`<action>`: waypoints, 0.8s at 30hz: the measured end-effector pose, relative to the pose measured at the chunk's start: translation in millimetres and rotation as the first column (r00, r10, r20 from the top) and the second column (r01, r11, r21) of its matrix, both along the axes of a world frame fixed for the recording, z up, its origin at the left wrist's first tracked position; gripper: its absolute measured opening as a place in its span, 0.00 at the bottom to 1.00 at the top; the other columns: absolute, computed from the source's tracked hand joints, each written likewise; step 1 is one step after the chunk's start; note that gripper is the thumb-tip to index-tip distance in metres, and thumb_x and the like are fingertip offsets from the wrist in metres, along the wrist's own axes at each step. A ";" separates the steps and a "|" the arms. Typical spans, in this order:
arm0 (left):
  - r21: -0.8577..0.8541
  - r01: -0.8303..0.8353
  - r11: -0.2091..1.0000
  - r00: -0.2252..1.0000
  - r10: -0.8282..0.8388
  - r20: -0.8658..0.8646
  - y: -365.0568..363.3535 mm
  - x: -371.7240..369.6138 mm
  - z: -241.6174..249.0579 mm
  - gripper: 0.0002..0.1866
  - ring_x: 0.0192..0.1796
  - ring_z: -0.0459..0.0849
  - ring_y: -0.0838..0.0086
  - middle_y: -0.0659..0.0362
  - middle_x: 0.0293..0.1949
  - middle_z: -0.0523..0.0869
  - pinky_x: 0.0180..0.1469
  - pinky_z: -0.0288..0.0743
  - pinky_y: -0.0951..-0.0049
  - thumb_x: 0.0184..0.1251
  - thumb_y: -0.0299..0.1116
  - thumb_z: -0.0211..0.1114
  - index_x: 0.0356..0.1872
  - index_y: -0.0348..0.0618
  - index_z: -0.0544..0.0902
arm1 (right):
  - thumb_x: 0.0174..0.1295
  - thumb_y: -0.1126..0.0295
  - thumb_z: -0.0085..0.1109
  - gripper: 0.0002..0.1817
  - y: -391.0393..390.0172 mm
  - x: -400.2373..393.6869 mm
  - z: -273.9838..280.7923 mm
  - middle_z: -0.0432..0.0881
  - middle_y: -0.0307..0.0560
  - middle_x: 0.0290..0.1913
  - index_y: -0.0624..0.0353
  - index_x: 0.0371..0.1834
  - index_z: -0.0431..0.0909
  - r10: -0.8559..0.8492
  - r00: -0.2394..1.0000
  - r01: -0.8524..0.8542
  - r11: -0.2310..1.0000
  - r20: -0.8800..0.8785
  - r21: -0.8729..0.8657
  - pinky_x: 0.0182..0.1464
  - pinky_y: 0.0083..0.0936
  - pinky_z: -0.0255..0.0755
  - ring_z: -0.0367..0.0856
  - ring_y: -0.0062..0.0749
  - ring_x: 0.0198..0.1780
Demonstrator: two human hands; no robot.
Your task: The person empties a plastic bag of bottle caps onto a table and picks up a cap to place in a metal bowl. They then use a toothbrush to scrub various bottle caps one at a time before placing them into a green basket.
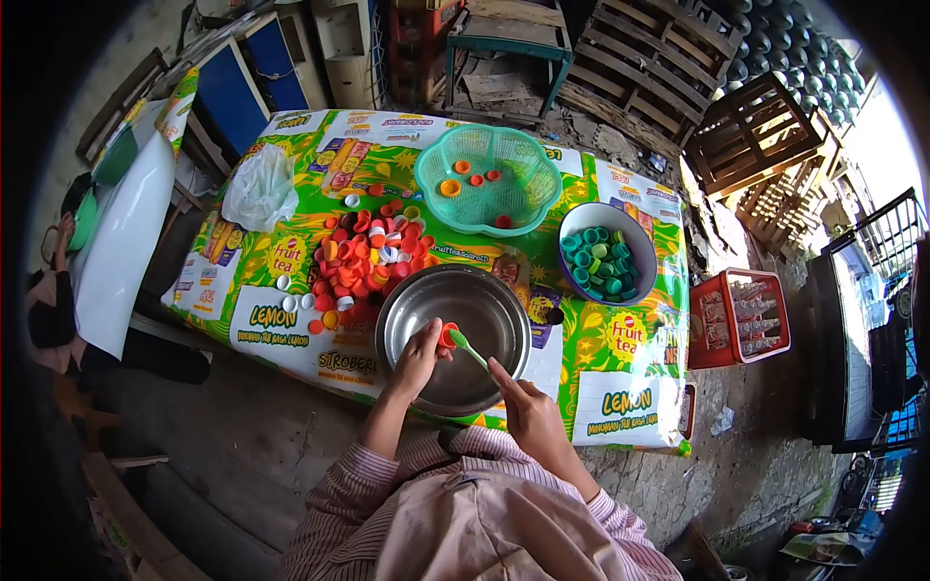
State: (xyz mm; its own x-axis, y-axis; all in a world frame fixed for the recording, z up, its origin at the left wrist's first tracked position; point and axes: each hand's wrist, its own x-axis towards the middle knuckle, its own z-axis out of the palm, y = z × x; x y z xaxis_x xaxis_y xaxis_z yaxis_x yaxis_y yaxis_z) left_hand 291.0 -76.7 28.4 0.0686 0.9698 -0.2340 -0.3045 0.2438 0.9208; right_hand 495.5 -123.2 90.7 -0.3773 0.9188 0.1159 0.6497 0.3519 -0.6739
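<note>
Over a steel bowl (402, 373), my left hand (418, 360) pinches a red bottle cap (447, 335). My right hand (528, 412) is closed round a slim light-green tool (469, 350), its far end at the cap; I cannot make out what kind of tool it is. Left of the bowl lies a heap of red and orange bottle caps (363, 257), with a few white ones among them. A green plastic basket (489, 145) beyond the bowl holds several red and orange caps. To the right, a purple-rimmed bowl (635, 232) contains many green caps (601, 266).
A printed plastic cover (291, 334) lies over the table. A crumpled plastic bag (262, 189) rests at its left. Right of the table stands a red crate (712, 315) with bottles. Wooden pallets (644, 63) stand behind. Part of another person (53, 281) shows at far left.
</note>
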 end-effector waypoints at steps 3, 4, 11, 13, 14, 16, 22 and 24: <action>-0.087 0.021 0.996 0.993 -0.011 0.117 -1.3 4.9 9.4 0.22 0.30 0.73 0.81 0.61 0.30 0.77 0.36 0.70 0.79 0.70 0.49 0.44 0.40 0.38 0.76 | 0.57 0.76 0.49 0.30 3.1 3.0 8.3 0.73 0.49 0.22 0.39 0.64 0.61 -0.040 0.999 0.040 0.999 -0.020 0.016 0.22 0.39 0.69 0.74 0.45 0.19; -0.128 0.010 0.992 0.962 0.026 0.273 -1.5 6.9 12.3 0.23 0.30 0.73 0.80 0.62 0.29 0.76 0.36 0.69 0.78 0.70 0.50 0.43 0.40 0.38 0.76 | 0.57 0.76 0.49 0.30 3.2 3.1 10.7 0.73 0.49 0.22 0.39 0.64 0.61 -0.057 0.998 0.057 0.998 -0.024 0.021 0.22 0.39 0.69 0.74 0.45 0.19; -0.177 0.125 0.976 0.907 -0.040 0.419 -4.4 11.0 19.5 0.22 0.30 0.71 0.80 0.63 0.28 0.73 0.38 0.69 0.77 0.70 0.49 0.44 0.40 0.38 0.75 | 0.55 0.76 0.51 0.31 1.6 0.4 6.9 0.72 0.48 0.22 0.38 0.64 0.61 -0.081 0.997 0.081 0.995 -0.009 0.065 0.20 0.38 0.69 0.73 0.44 0.17; -0.166 0.102 0.981 0.910 -0.025 0.414 -4.7 12.6 20.2 0.21 0.30 0.70 0.80 0.63 0.28 0.73 0.38 0.69 0.77 0.71 0.48 0.44 0.39 0.38 0.75 | 0.54 0.76 0.52 0.32 -1.5 0.0 9.2 0.71 0.46 0.22 0.37 0.64 0.61 -0.034 0.999 0.032 0.996 0.019 0.077 0.19 0.37 0.68 0.72 0.42 0.16; -0.155 0.080 0.985 0.912 -0.010 0.410 -5.4 12.9 20.3 0.21 0.30 0.70 0.81 0.63 0.28 0.73 0.38 0.69 0.78 0.71 0.48 0.44 0.38 0.39 0.75 | 0.54 0.76 0.52 0.32 -1.8 2.2 6.7 0.71 0.46 0.22 0.37 0.64 0.61 -0.033 0.999 0.031 0.997 0.018 0.076 0.19 0.37 0.68 0.72 0.42 0.16; -0.140 0.068 0.988 0.940 -0.016 0.341 -6.0 12.6 21.8 0.21 0.29 0.70 0.81 0.63 0.28 0.73 0.37 0.69 0.78 0.70 0.48 0.45 0.38 0.39 0.75 | 0.54 0.75 0.52 0.33 0.6 6.9 6.4 0.69 0.43 0.22 0.35 0.64 0.61 -0.046 0.984 0.023 0.991 0.170 0.134 0.18 0.35 0.68 0.71 0.39 0.15; -0.164 0.031 0.986 0.997 -0.020 0.068 3.5 3.5 23.9 0.23 0.26 0.71 0.82 0.63 0.25 0.74 0.32 0.70 0.79 0.67 0.53 0.47 0.34 0.41 0.75 | 0.55 0.76 0.51 0.29 1.6 17.9 30.7 0.68 0.43 0.21 0.39 0.62 0.65 -0.019 0.967 -0.014 0.991 0.254 0.129 0.18 0.33 0.65 0.70 0.36 0.16; -0.188 0.119 0.975 0.967 -0.157 -0.200 10.7 -1.8 31.7 0.25 0.24 0.71 0.83 0.63 0.25 0.74 0.31 0.69 0.81 0.67 0.55 0.46 0.31 0.41 0.75 | 0.54 0.75 0.51 0.32 3.3 19.4 30.2 0.69 0.42 0.22 0.37 0.63 0.63 0.073 0.950 -0.117 0.985 0.305 0.130 0.18 0.32 0.66 0.70 0.35 0.16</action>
